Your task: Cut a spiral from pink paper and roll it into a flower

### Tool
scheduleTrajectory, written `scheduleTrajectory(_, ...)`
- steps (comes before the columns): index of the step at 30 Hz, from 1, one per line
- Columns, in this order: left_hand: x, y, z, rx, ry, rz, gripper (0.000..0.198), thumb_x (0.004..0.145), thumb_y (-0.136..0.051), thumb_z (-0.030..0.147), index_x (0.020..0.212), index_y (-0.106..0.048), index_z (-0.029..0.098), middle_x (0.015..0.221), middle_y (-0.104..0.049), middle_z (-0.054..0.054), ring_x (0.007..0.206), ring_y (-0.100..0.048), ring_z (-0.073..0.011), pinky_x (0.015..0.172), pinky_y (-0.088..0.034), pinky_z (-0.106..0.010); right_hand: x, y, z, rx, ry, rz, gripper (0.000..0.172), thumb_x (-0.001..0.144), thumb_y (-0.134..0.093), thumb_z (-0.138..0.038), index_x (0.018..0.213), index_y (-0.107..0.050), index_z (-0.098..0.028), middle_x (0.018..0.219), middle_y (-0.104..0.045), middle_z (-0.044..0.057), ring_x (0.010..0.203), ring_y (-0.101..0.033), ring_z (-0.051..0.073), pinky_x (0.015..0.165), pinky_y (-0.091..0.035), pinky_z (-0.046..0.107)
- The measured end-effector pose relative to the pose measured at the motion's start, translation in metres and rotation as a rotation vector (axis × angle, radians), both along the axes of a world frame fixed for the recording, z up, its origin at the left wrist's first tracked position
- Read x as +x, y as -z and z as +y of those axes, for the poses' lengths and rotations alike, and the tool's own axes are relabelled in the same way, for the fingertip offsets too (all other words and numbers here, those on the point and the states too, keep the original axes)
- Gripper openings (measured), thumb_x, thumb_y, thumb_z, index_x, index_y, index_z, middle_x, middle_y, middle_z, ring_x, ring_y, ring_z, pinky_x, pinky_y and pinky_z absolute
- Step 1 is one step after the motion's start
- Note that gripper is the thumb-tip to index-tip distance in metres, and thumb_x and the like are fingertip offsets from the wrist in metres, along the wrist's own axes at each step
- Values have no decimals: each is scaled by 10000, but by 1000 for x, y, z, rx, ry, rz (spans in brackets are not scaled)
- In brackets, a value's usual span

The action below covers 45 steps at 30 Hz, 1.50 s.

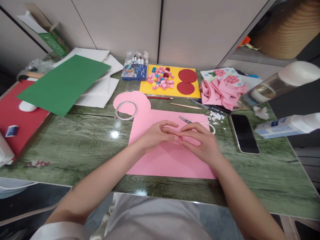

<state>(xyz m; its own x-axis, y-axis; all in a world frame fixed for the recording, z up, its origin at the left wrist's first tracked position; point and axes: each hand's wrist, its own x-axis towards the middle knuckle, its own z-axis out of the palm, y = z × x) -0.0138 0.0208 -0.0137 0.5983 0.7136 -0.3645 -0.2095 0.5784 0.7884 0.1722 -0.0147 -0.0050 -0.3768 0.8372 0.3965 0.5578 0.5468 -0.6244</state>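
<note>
My left hand [158, 135] and my right hand [203, 143] meet over a pink paper sheet [160, 161]. Between their fingertips they pinch a small pink piece [180, 139], mostly hidden by the fingers; it looks like paper. Scissors [185, 119] with white handles lie on the sheet, partly behind my right hand. Left of the sheet's top edge is a rounded pink paper cutout [142, 101], with a roll of tape [126, 111] lying on it.
Behind, small coloured paper balls [161, 78] and two dark red circles [187, 76] lie on yellow paper [172, 93]. Pink scraps [221, 91], a phone [244, 134] and bottles [287, 125] stand or lie at right. Green paper [66, 83] and red paper [23, 115] are left.
</note>
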Motion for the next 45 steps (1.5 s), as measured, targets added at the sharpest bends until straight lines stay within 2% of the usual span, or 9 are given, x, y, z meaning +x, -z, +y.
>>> scheduleTrajectory(4, -5, -2, 3, 43, 181, -27, 409, 604, -731, 101, 976, -568, 148, 739, -679, -17, 701, -644, -120, 773, -480, -318, 0, -1, 1, -59, -111, 7, 211, 784, -637, -257, 992, -667, -276, 974, -610, 42, 924, -575, 178, 788, -523, 380)
scheduleTrajectory(8, -7, 0, 5, 110, 245, 59, 412, 604, -737, 131, 980, -571, 151, 715, -667, -9, 666, -634, -108, 700, -486, -272, -1, 0, 2, -82, -159, -2, 152, 786, -637, -255, 932, -679, -264, 950, -620, 37, 906, -575, 169, 762, -521, 363)
scheduleTrajectory(12, -4, 5, 5, 111, 206, 33, 405, 620, -735, 169, 989, -571, 153, 788, -682, -39, 736, -647, -134, 758, -484, -315, -2, 0, 1, -61, -105, -13, 108, 779, -642, -239, 879, -682, -239, 924, -627, 41, 883, -579, 169, 757, -516, 360)
scheduleTrajectory(19, 10, 6, -8, 65, -68, 11, 404, 605, -747, 157, 970, -573, 153, 789, -691, -29, 755, -650, -133, 805, -458, -322, -1, 2, 2, -33, 12, -4, 95, 764, -641, -209, 854, -637, -237, 911, -611, 23, 886, -580, 171, 857, -492, 409)
scheduleTrajectory(22, 13, 6, -13, 24, -121, -20, 403, 606, -749, 164, 965, -567, 152, 779, -694, -22, 754, -650, -129, 813, -451, -323, 0, 4, 2, -56, 28, 7, 98, 751, -648, -193, 835, -625, -237, 909, -604, 18, 895, -577, 175, 838, -496, 401)
scheduleTrajectory(28, 7, 2, -7, -48, -46, 12, 479, 579, -761, 130, 1006, -544, 150, 726, -692, -24, 698, -656, -141, 762, -462, -328, 1, -2, 3, -141, -30, 26, 169, 736, -685, -245, 901, -644, -248, 947, -610, 18, 913, -580, 172, 879, -480, 400)
scheduleTrajectory(37, -3, 3, 2, 36, 210, -50, 463, 618, -745, 166, 1035, -545, 142, 799, -696, -71, 735, -672, -175, 797, -490, -399, 2, -5, 2, -205, -147, 16, 184, 776, -647, -269, 958, -672, -262, 982, -605, 40, 932, -581, 172, 818, -511, 371)
scheduleTrajectory(40, -2, 7, 2, 52, 192, -27, 469, 613, -749, 172, 1037, -553, 142, 839, -696, -83, 765, -670, -178, 802, -487, -383, 1, -4, 2, -175, -124, 8, 142, 786, -632, -261, 920, -678, -260, 961, -615, 37, 913, -586, 173, 798, -519, 373)
scheduleTrajectory(45, 4, 9, -2, 41, 16, 22, 431, 625, -738, 160, 1019, -563, 147, 859, -695, -77, 810, -660, -168, 838, -450, -363, -1, -1, 3, -60, -16, -3, 113, 782, -633, -232, 890, -665, -244, 929, -624, 34, 876, -593, 166, 805, -517, 381)
